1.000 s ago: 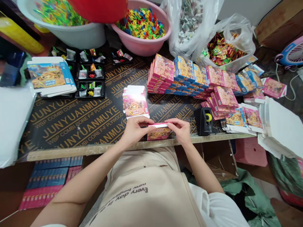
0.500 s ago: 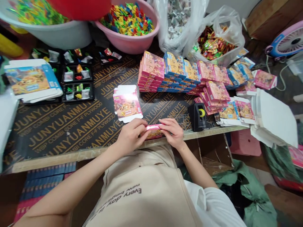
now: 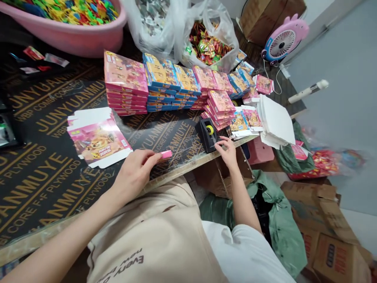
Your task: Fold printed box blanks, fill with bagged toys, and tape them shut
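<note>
My left hand (image 3: pixel 138 169) is closed on a small pink box (image 3: pixel 166 154) near the table's front edge; most of the box is hidden behind the fingers. To the right, my right hand (image 3: pixel 226 151) has thumb and forefinger together at the front of a black tape dispenser (image 3: pixel 203 135) with a yellow roll core. The fingertips appear to pinch the end of the tape, though the clear strip is hard to see. Left of the box lies a stack of flat pink printed cartons (image 3: pixel 98 137) with white flaps.
Stacked pink boxes (image 3: pixel 125 76) and blue boxes (image 3: pixel 160 72) line the table behind. Beyond stand a pink tub (image 3: pixel 97 37) of colourful plastic pieces and plastic bags (image 3: pixel 206 43) of small packets. White cartons (image 3: pixel 275 120) lie at right; a pink fan (image 3: pixel 282 43) stands farther back.
The view has swung to the right. My right hand has let go of the pink box and moved right to the tape dispenser. The left hand keeps the box.
</note>
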`<state>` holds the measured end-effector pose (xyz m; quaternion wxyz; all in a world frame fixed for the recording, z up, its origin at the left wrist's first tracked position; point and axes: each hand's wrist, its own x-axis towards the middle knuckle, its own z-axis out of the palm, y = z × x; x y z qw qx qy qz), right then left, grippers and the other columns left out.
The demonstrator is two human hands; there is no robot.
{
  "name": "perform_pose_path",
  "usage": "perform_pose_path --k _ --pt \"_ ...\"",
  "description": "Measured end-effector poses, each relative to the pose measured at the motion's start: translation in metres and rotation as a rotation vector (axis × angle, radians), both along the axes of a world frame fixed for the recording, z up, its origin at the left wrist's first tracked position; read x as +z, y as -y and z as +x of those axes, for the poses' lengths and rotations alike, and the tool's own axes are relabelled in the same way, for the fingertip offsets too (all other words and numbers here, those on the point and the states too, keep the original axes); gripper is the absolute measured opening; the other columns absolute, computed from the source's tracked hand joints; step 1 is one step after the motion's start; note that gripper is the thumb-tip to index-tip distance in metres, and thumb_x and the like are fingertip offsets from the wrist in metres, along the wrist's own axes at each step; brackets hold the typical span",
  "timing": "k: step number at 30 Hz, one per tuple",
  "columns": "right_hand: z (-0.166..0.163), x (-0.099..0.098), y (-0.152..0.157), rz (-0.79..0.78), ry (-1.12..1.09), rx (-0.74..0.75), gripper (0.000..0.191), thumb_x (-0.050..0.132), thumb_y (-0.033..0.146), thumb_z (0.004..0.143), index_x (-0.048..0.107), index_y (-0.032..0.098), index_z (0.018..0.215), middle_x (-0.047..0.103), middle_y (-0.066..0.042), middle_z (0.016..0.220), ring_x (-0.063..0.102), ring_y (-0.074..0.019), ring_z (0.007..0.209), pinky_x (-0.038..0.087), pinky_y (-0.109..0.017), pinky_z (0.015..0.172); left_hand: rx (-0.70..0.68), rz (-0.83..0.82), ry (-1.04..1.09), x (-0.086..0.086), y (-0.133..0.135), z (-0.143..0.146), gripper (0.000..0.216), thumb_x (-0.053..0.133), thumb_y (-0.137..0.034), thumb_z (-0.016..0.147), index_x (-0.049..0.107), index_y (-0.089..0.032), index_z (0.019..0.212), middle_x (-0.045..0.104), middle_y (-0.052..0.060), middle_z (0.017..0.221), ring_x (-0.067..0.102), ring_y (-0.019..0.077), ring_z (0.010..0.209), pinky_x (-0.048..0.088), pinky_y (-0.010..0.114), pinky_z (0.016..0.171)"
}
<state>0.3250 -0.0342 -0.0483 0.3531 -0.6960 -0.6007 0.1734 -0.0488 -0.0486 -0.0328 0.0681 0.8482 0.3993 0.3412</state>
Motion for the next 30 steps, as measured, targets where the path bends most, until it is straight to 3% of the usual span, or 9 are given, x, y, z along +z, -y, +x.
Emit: perform_pose_path --k 4,7,12,15,18,23,25,28,30 --pt "-0.017 0.001 0.004 0.136 -0.041 -0.076 0.015 0.069 0.034 0.079 0.071 0.02 0.073 0.063 -0.01 0.116 0.058 -0.0238 0.112 0.041 -0.043 0.104 0.005 0.055 0.021 -0.011 0.001 0.0 0.035 0.045 -0.012 0.093 0.062 -0.025 0.12 0.065 0.009 0.101 0.06 0.0222 0.084 0.052 0.036 0.072" --pt "-0.022 -0.002 0.017 0.19 -0.16 -0.198 0.016 0.068 0.034 0.078 0.068 0.02 0.071 0.063 -0.01 0.114 0.059 -0.0223 0.106 0.043 -0.04 0.098 0.012 -0.006 0.064 -0.011 0.0 -0.001 0.033 0.046 -0.013 0.093 0.065 -0.027 0.117 0.065 0.008 0.099 0.06 0.0223 0.083 0.052 0.037 0.071" --pt "-0.023 -0.02 0.033 0.074 -0.378 -0.295 0.022 0.068 0.037 0.073 0.064 0.018 0.064 0.064 -0.009 0.103 0.06 -0.0222 0.1 0.045 -0.036 0.088 0.014 -0.054 0.121 -0.007 -0.003 0.0 0.028 0.047 -0.017 0.094 0.068 -0.027 0.109 0.066 0.007 0.097 0.059 0.0217 0.082 0.048 0.035 0.071" --pt "-0.018 -0.031 0.032 0.028 -0.361 -0.29 0.026 0.069 0.043 0.072 0.066 0.018 0.068 0.065 -0.009 0.1 0.061 -0.0228 0.101 0.046 -0.035 0.086 0.019 -0.031 0.11 -0.007 -0.005 0.002 0.027 0.046 -0.017 0.095 0.068 -0.026 0.109 0.065 0.006 0.097 0.057 0.0208 0.082 0.046 0.033 0.071" --pt "-0.014 -0.036 0.03 0.079 -0.349 -0.297 0.03 0.07 0.047 0.07 0.064 0.017 0.067 0.067 -0.01 0.095 0.062 -0.0229 0.094 0.047 -0.036 0.084 0.029 -0.009 0.109 -0.005 -0.004 0.004 0.026 0.047 -0.017 0.095 0.068 -0.024 0.109 0.064 0.007 0.097 0.057 0.0202 0.082 0.045 0.031 0.07" --pt "-0.057 -0.018 0.037 0.246 -0.484 -0.468 0.027 0.071 0.044 0.074 0.07 0.018 0.083 0.064 -0.003 0.078 0.053 -0.0155 0.069 0.043 -0.03 0.068 0.011 0.0 0.074 0.0 -0.002 0.007 0.026 0.046 -0.012 0.096 0.063 -0.02 0.115 0.065 0.007 0.098 0.057 0.0193 0.085 0.046 0.03 0.073" --pt "-0.094 0.0 0.042 0.066 -0.661 -0.27 0.028 0.07 0.042 0.078 0.074 0.02 0.094 0.06 0.001 0.069 0.044 -0.0119 0.057 0.034 -0.026 0.054 0.005 0.002 0.074 0.0 -0.003 0.007 0.029 0.045 -0.01 0.096 0.057 -0.02 0.122 0.064 0.008 0.1 0.058 0.0192 0.087 0.047 0.031 0.075" --pt "-0.15 0.028 0.044 -0.369 -1.029 0.154 0.03 0.073 0.037 0.075 0.077 0.02 0.1 0.046 0.007 0.049 0.032 -0.0082 0.045 0.021 -0.025 0.046 -0.013 0.036 0.098 -0.001 -0.004 0.005 0.033 0.045 -0.007 0.095 0.048 -0.019 0.126 0.064 0.008 0.1 0.058 0.0192 0.087 0.048 0.032 0.075" --pt "-0.177 0.038 0.04 -0.547 -1.206 0.295 0.031 0.074 0.034 0.072 0.078 0.019 0.099 0.041 0.009 0.043 0.026 -0.0061 0.04 0.016 -0.024 0.044 -0.059 0.039 0.123 0.0 -0.005 0.004 0.034 0.044 -0.005 0.094 0.044 -0.019 0.125 0.063 0.009 0.102 0.057 0.0192 0.088 0.048 0.031 0.075"
